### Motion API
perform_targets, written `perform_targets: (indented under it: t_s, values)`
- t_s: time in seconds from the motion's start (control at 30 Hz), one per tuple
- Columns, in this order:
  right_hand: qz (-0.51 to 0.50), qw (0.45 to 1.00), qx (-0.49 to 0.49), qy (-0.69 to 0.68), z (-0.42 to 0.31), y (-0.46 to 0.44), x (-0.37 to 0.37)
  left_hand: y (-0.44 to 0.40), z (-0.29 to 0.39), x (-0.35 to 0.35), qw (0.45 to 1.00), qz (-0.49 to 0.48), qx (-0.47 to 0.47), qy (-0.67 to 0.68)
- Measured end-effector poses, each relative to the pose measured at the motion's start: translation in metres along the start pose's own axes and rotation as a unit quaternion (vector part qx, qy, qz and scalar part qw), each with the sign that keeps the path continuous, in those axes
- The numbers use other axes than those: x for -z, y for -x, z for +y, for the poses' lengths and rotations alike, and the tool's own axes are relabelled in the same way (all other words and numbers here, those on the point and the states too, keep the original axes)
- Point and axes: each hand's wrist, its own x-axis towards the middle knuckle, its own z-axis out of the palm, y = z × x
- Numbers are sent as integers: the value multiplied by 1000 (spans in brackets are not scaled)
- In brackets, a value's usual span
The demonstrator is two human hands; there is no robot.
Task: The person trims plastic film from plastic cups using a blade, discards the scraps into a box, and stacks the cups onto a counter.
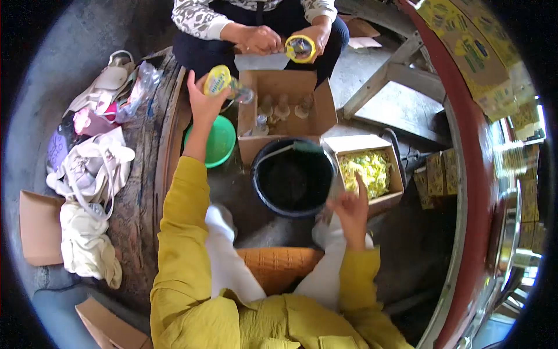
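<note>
My left hand (209, 102) is closed on a small clear bottle with a yellow label (218, 81), held left of an open cardboard box (251, 96). Several clear bottles (282, 107) stand inside that box. My right hand (350, 209) is raised in front of the box of yellow labels (366, 173); its fingers are partly blurred, and whether they pinch anything is unclear. Between my hands sits a black bucket (293, 181) of dark content, with a greenish object on its rim. A green basin (220, 142) lies under my left forearm.
Opposite me, a person's hands (261, 41) hold a yellow-ringed item (300, 49). Bags (96, 168) and cloth lie on a wooden bench (139, 192) at left. A wooden stool (418, 81) stands at right, near stacked yellow cartons (476, 52).
</note>
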Motion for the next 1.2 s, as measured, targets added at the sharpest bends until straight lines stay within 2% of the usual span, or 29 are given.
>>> perform_targets:
  t_s: [0.07, 0.13, 0.17, 0.27, 0.3, 0.43, 0.53, 0.6, 0.67, 0.8, 0.87, 1.0, 1.13, 1.2]
  values:
    - [-87, 993, 68, 38, -3, -32, -2, 26, 52, 10, 996, 42, 12, 74]
    - [-224, 966, 18, 125, -19, -69, -7, 60, 97, 23, 988, 73, 36, 128]
    - [-266, 949, -4, 171, -14, -93, -7, 77, 123, 30, 990, 59, 77, 98]
    - [-354, 889, -81, 277, 23, -136, -9, 121, 132, 41, 999, 16, 33, -7]
    - [-376, 868, -107, 306, 26, -141, -9, 134, 135, 42, 998, 10, 63, 29]
    - [-357, 810, -58, 462, 13, -83, -17, 157, 116, 49, 997, 12, 51, 56]
    - [-275, 770, 46, 574, 38, -20, -24, 156, 110, 44, 991, 30, 80, 102]
    - [-346, 727, -37, 592, 47, 1, -29, 155, 111, 40, 988, 29, 107, 109]
    - [-333, 714, -51, 614, 77, 19, -34, 158, 111, 37, 986, 25, 110, 122]
    - [-302, 678, -8, 671, 169, 30, -28, 161, 96, 28, 983, 19, 93, 157]
    - [-288, 679, -6, 676, 185, 35, -31, 159, 94, 25, 981, 18, 101, 162]
    - [-272, 657, -30, 703, 189, 36, -39, 157, 93, 16, 979, 4, 126, 158]
    - [-301, 652, -54, 694, 176, 32, -40, 153, 87, 2, 973, -21, 137, 182]
    - [-310, 655, -80, 685, 156, 28, -41, 154, 83, -3, 978, -47, 101, 174]
